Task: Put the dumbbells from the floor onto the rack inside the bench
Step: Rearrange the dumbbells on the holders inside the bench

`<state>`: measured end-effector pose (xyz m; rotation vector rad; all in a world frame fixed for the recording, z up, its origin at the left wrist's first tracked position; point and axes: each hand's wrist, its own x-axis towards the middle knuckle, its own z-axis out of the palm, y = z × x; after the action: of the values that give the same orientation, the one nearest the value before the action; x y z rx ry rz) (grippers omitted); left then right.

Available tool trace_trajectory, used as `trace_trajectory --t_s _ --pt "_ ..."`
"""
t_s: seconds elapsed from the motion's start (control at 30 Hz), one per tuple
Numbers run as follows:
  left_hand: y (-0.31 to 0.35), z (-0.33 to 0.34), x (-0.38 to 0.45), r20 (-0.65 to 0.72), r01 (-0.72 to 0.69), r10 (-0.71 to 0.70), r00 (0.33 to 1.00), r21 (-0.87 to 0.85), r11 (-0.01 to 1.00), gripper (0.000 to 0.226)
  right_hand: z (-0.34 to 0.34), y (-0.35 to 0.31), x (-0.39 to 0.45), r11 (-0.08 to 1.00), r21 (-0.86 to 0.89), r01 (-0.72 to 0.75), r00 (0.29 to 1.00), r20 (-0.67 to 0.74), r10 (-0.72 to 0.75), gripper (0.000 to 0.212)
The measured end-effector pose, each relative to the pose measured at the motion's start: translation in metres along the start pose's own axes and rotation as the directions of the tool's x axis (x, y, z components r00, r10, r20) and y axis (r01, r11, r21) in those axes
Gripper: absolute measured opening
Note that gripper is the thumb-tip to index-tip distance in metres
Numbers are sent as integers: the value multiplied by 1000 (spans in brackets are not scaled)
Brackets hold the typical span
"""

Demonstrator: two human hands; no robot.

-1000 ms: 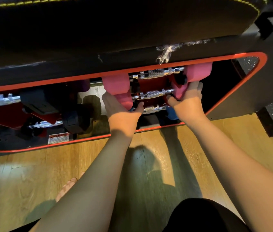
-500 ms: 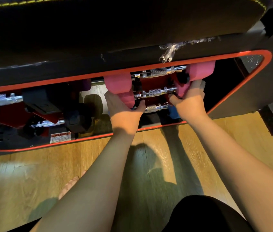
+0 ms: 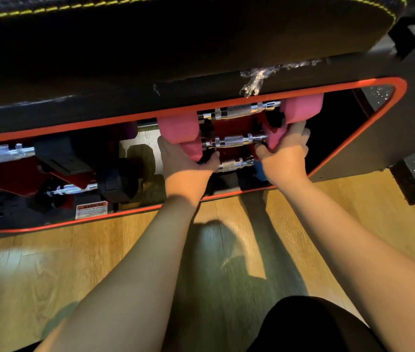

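Head cam: nearest you is the wood floor (image 3: 99,262), w/ both forearms reaching fwd over it to the bench (image 3: 201,47) opening. Your left hand (image 3: 184,165) grips the left pink end of the pink dumbbell (image 3: 239,141), thumb curled toward the chrome handle, fingers wrapped behind the pink head. Your right hand (image 3: 286,153) grips the right pink end, fingers curled over its top edge. That dumbbell sits in the opening on the red rack (image 3: 234,128), middle tier. Just above and farther in, a second pink dumbbell (image 3: 303,107) lies on the top tier. Below, a blue-ended one (image 3: 259,171), partly hidden. Far left in the opening: black dumbbell (image 3: 115,181), near the warning sticker (image 3: 91,210).
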<state>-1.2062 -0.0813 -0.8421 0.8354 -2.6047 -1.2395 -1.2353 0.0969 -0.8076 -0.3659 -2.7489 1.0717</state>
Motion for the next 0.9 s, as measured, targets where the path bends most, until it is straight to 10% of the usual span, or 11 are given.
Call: trace_trajectory --t_s 0.17,0.73,0.9 --pt "9 -2 -17 -226 -190 212 951 115 975 81 -4 2 8 999 -25 40 998 48 -39 81" --pt "-1 2 5 -26 -57 56 998 -10 998 94 -4 -3 1 996 0 -87 995 43 87 86" --pt "5 -6 -12 -55 -126 130 990 83 989 67 -5 -3 11 997 -58 -48 995 80 53 85"
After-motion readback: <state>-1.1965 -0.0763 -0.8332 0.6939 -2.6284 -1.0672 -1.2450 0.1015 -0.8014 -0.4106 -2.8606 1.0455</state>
